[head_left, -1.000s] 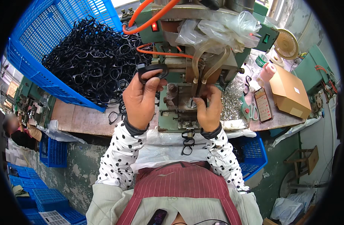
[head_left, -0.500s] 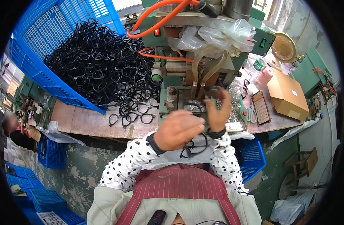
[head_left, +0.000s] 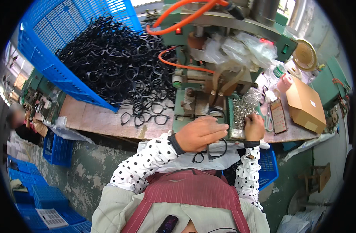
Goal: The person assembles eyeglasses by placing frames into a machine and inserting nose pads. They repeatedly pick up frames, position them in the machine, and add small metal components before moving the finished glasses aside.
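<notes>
My left hand [head_left: 201, 134] is closed in front of the machine, fingers together and pointing right. Below its fingers hangs a black eyeglass frame [head_left: 224, 149], its upper part hidden by the hand. Just beyond, another dark curved rim [head_left: 217, 111] sits at the machine's fixture. My right hand [head_left: 254, 128] dips its bunched fingertips into a tray of small shiny metal parts [head_left: 243, 110]; what they pinch is too small to make out. The green press machine [head_left: 181, 112] stands straight ahead, two tubes leading down to its work spot.
Many black eyeglass frames [head_left: 112, 66] spill from a tipped blue crate [head_left: 65, 83] onto the table at left. To the right lie scissors [head_left: 268, 123], a phone [head_left: 278, 116] and a cardboard box [head_left: 305, 105]. A blue basket [head_left: 268, 167] stands below. Another person sits far left.
My right hand has moved from the machine's fixture rightward to the tray of metal parts. My left hand has shifted slightly right. The whole view has also shifted a little.
</notes>
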Available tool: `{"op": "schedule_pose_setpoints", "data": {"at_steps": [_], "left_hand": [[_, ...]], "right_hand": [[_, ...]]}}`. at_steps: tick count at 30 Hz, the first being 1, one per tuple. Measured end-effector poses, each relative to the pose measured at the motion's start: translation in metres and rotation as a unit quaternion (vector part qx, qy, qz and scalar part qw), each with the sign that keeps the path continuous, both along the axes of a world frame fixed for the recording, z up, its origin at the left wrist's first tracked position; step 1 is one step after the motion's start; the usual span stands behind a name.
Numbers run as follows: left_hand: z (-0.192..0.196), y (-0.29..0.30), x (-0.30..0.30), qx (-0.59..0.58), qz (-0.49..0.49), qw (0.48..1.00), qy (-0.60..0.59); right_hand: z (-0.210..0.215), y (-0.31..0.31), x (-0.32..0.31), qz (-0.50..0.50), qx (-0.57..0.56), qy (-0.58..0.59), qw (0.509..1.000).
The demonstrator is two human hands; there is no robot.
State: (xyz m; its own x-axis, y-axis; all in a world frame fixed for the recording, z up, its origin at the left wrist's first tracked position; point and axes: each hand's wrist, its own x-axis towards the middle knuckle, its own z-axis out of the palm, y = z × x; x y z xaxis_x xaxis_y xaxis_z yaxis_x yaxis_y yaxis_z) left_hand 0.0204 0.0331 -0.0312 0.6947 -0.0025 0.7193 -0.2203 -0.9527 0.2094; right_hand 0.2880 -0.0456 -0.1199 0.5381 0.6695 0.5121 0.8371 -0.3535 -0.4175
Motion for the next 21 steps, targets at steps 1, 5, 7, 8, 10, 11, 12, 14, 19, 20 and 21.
{"op": "schedule_pose_setpoints", "data": {"at_steps": [1,5,7,8,10,11,12,14,19,20,21], "left_hand": [[0.000,-0.001,-0.001,-0.009,-0.007,1.000,-0.003],[0.001,-0.007,0.000,0.045,0.053,0.998,-0.008],[0.003,-0.004,-0.015,0.104,0.104,0.989,-0.001],[0.003,0.002,-0.027,0.103,0.134,0.986,-0.009],[-0.024,0.034,-0.049,0.079,0.294,0.947,-0.107],[-0.034,0.055,-0.061,0.046,0.381,0.912,-0.148],[-0.042,0.075,-0.074,0.005,0.457,0.871,-0.180],[-0.070,0.125,-0.110,0.009,0.651,0.740,-0.171],[-0.085,0.164,-0.130,-0.208,0.825,0.520,0.072],[-0.087,0.165,-0.130,-0.204,0.822,0.527,0.069],[-0.092,0.168,-0.133,-0.199,0.820,0.532,0.066]], "right_hand": [[-0.001,0.001,-0.001,0.013,0.039,0.036,0.999],[-0.006,0.001,0.004,0.031,0.129,0.092,0.987],[-0.005,-0.003,-0.004,0.015,0.140,0.109,0.984],[-0.004,-0.004,-0.005,-0.003,0.149,0.106,0.983],[-0.006,-0.003,-0.005,0.016,0.182,0.082,0.980],[-0.006,-0.002,-0.006,0.013,0.185,0.091,0.978],[-0.008,-0.001,-0.008,0.014,0.186,0.102,0.977],[-0.004,0.002,-0.013,0.013,0.172,0.112,0.979],[-0.004,0.001,-0.011,0.069,0.179,0.021,0.981],[-0.003,0.000,-0.011,0.076,0.173,-0.010,0.982],[-0.003,0.000,-0.011,0.085,0.167,-0.040,0.982]]}}
